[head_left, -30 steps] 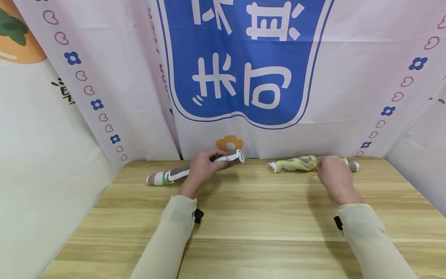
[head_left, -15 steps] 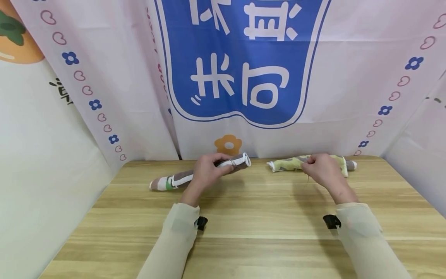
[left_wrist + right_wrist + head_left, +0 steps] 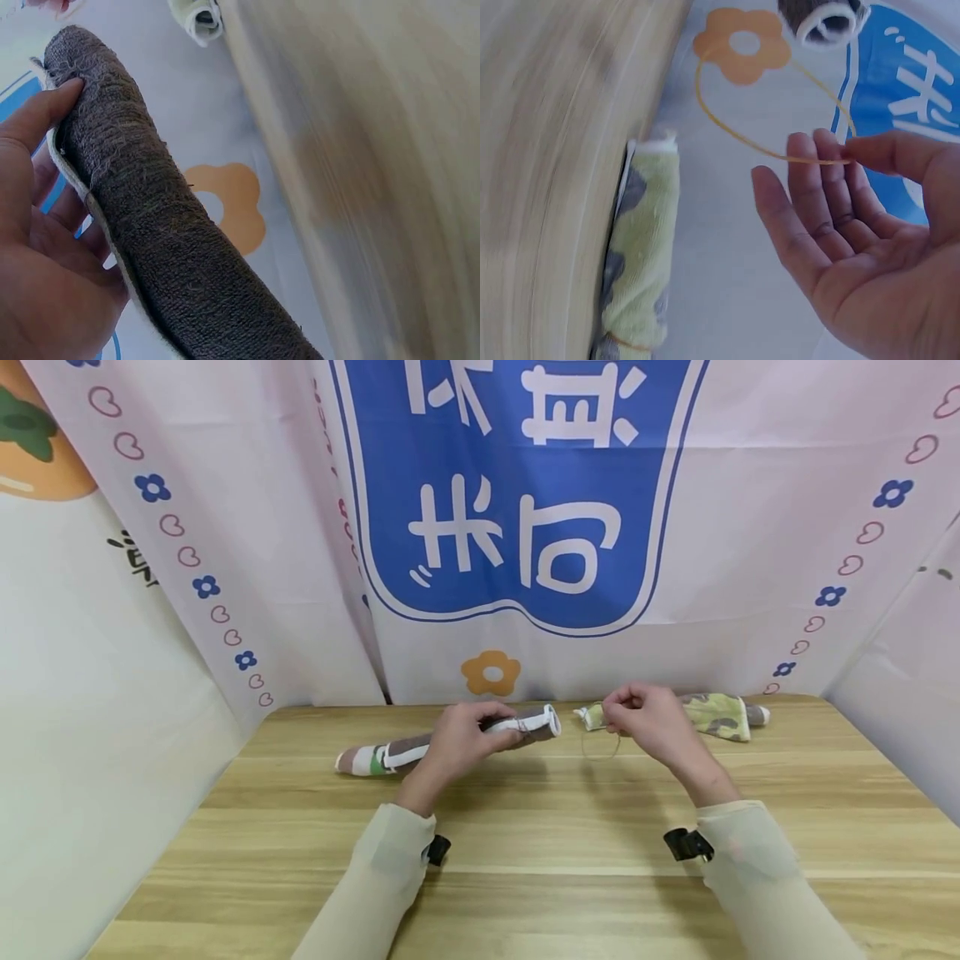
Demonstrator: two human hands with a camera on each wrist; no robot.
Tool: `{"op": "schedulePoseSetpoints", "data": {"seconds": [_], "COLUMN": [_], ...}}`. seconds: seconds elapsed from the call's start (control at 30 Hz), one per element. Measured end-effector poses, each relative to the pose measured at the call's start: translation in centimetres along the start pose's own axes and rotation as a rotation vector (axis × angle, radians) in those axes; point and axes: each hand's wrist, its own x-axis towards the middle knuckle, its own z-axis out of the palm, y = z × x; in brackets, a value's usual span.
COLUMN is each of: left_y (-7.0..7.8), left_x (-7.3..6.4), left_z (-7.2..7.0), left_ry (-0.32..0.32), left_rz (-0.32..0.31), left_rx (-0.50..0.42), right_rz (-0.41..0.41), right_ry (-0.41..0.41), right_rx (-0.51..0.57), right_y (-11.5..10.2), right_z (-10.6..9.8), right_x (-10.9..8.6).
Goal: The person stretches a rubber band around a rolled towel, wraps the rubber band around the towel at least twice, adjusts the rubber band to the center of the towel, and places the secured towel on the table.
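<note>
My left hand (image 3: pixel 461 739) grips a rolled brown towel (image 3: pixel 408 753) with white edging and a green stripe near its left end. In the left wrist view, the thumb lies on the brown terry (image 3: pixel 172 217) close to one end. My right hand (image 3: pixel 651 722) pinches a thin yellow rubber band (image 3: pixel 739 136) between thumb and finger, and the loop hangs loose beside the brown roll's open end. Behind this hand lies a second rolled towel (image 3: pixel 716 712), yellow-green with grey patches. An orange band (image 3: pixel 630 343) circles that roll in the right wrist view.
Both rolls are at the far side of a wooden table (image 3: pixel 525 877), close to a hanging white cloth (image 3: pixel 427 664) with a blue printed sign (image 3: pixel 517 468). More printed cloth (image 3: pixel 112 693) borders the table's left side.
My right hand has moved left from the yellow-green roll, and the rubber band's loop now shows below its fingers. My left hand has shifted the brown roll right and slightly nearer.
</note>
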Motion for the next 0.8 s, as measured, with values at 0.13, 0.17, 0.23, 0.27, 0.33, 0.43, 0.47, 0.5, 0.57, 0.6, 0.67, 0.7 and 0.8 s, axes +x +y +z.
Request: {"op": "schedulePoseSetpoints", "data": {"seconds": [0.13,0.17,0.23,0.27,0.33,0.43,0.47,0.5,0.57,0.6,0.67,0.7,0.8], "left_y": [0.3,0.4,0.6,0.7,1.0,1.4,1.4,1.5,1.6,1.7,1.8,1.8,1.9], "left_x": [0.0,0.0,0.0,0.0,0.0,0.0,0.0,0.0,0.0,0.0,0.0,0.0,0.0], "left_z": [0.1,0.1,0.2,0.3,0.4,0.6,0.7,0.8,1.0,1.1,1.4,1.5,1.8], "left_ry": [-0.021,-0.025,-0.034,-0.039,-0.053,-0.083,-0.093,-0.102,-0.116,-0.121,-0.136,-0.142,-0.154], "left_rz": [0.027,0.035,0.046,0.046,0.038,0.025,0.025,0.027,0.036,0.040,0.043,0.044,0.038], "left_rx": [-0.011,-0.016,-0.027,-0.030,-0.033,-0.047,-0.052,-0.063,-0.081,-0.088,-0.102,-0.109,-0.123], "right_rz": [0.006,0.005,0.004,0.002,-0.004,-0.019,-0.027,-0.032,-0.045,-0.050,-0.061,-0.066,-0.081], "right_ry": [0.023,0.031,0.044,0.048,0.051,0.048,0.048,0.051,0.060,0.065,0.068,0.070,0.074], "right_rx": [0.069,0.078,0.079,0.078,0.064,0.040,0.030,0.016,-0.010,-0.024,-0.035,-0.040,-0.056], "right_y": [-0.4,-0.5,-0.6,-0.6,-0.6,-0.6,-0.6,-0.6,-0.5,-0.5,-0.4,-0.4,-0.3], "right_z": [0.5,0.5,0.7,0.8,1.1,1.5,1.6,1.8,2.0,2.1,2.3,2.3,2.3], "right_x": [-0.1,-0.1,-0.1,-0.1,-0.1,0.0,0.0,0.0,0.0,0.0,0.0,0.0,0.0]}}
